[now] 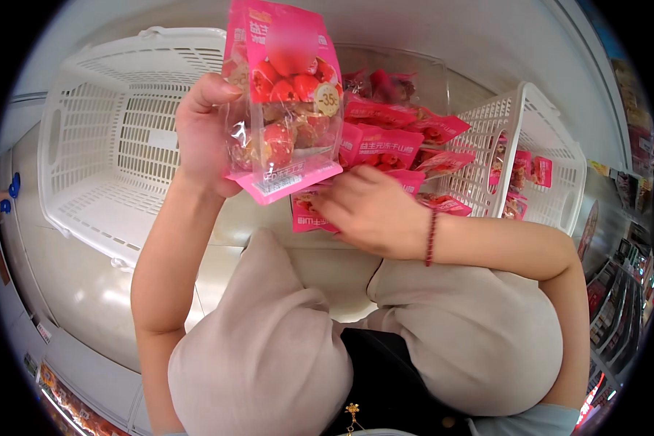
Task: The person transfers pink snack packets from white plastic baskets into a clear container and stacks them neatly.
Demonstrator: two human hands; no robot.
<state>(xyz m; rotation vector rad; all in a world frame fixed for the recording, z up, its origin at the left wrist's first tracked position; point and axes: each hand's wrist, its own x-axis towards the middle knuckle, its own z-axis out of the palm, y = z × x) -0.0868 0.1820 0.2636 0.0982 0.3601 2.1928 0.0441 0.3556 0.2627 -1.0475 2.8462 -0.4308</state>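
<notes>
In my left hand is a pink pouch with a clear lower window, raised above the baskets. Red round fruit is printed on its front, and reddish-brown pieces show through the window. The thumb lies along the pouch's left side; the other fingers go behind it, out of sight. Just below and to the right, my right hand is curled over a pink packet at the near edge of a heap. Its fingertips are partly hidden. More pink fruit packets are piled in front of that hand.
An upright white slatted basket stands at the left. At the right another white basket is tilted on its side, with several pink packets inside. A clear plastic container sits behind the heap. Stocked shelves line the right edge.
</notes>
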